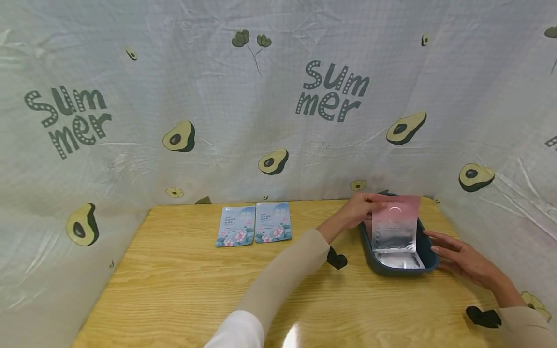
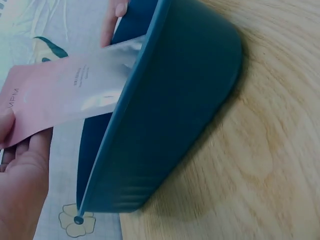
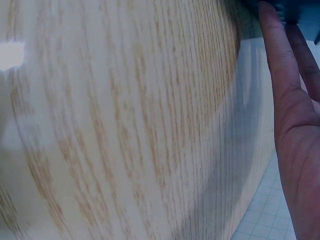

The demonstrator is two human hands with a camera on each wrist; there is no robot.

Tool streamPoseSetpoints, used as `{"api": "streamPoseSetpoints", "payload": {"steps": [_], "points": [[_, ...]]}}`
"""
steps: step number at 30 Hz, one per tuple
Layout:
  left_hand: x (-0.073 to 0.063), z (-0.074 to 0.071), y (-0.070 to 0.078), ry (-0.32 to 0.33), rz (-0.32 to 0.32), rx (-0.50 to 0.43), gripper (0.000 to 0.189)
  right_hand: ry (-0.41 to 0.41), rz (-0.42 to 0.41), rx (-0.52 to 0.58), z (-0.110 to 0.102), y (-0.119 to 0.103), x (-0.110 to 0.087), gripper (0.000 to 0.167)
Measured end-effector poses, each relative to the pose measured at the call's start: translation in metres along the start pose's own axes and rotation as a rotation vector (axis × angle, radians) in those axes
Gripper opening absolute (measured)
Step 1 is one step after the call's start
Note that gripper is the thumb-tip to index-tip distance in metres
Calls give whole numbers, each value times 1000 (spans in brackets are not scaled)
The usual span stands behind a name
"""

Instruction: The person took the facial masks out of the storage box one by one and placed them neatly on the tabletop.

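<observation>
My left hand (image 1: 359, 210) pinches the top edge of a pink and silver face mask packet (image 1: 396, 220), which stands upright with its lower end inside a dark teal plastic basin (image 1: 402, 272). In the left wrist view the packet (image 2: 60, 90) slants over the basin's rim (image 2: 127, 82), thumb on one face and fingers behind. A silver packet (image 1: 398, 260) lies on the basin's bottom. My right hand (image 1: 467, 261) rests its extended fingers at the basin's right side. In the right wrist view, the straight fingers of the right hand (image 3: 297, 100) reach the basin's wall (image 3: 300, 12).
Two light blue face mask packets with pink flowers, a left one (image 1: 236, 226) and a right one (image 1: 273, 222), lie side by side at the back of the wooden table (image 1: 196, 290). A white curtain (image 1: 217, 96) with avocado prints hangs behind and along both sides.
</observation>
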State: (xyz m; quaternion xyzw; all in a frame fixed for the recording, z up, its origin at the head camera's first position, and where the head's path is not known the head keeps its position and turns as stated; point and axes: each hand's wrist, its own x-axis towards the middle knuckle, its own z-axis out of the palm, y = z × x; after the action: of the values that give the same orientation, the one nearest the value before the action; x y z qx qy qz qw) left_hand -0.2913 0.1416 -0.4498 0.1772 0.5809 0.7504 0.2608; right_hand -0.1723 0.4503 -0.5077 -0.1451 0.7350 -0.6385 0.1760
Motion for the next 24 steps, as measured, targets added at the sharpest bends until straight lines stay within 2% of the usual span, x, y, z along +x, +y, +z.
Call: {"api": "streamPoseSetpoints", "payload": {"steps": [5,12,19,24], "points": [[-3,-4,7,-18,26,-19,28,6,-2,1,-1,1,0,52],[-8,-11,15,-22,63,2,33,-1,11,-23,-2,3,1,53],[-11,-15,23,-13,106,-38,35,11,29,-70,-2,3,0,53],[-15,-19,31,16,122,-50,34,20,35,-55,-1,3,-1,53]]}}
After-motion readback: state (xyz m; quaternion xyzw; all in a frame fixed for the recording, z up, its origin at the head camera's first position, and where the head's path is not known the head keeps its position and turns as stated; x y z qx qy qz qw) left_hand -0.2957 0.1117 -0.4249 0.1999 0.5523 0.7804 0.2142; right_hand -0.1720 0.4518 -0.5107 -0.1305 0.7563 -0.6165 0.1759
